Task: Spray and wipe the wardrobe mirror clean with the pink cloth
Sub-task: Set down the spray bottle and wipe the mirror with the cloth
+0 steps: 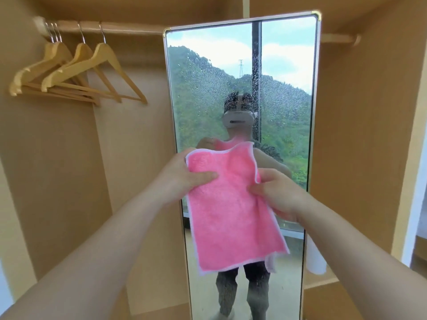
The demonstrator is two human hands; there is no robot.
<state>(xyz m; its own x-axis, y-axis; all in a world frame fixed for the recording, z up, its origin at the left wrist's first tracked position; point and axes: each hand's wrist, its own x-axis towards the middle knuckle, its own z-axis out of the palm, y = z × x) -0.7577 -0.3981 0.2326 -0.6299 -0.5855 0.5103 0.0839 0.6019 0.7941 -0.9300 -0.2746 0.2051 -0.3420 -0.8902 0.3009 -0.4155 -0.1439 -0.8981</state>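
In the head view, the left hand (184, 174) and the right hand (275, 192) each pinched the pink cloth (231, 211) by its upper part, holding it spread just in front of the wardrobe mirror (286, 107), whose upper glass was speckled with spray droplets. Held so loosely and unfolded, the cloth could likely slip from either grip or smear the droplets into streaks. Wooden hangers (76, 72) hung to the left.

Hangers (76, 72) hang left of the mirror (286, 72) — cloth (231, 215) before it, between both hands.
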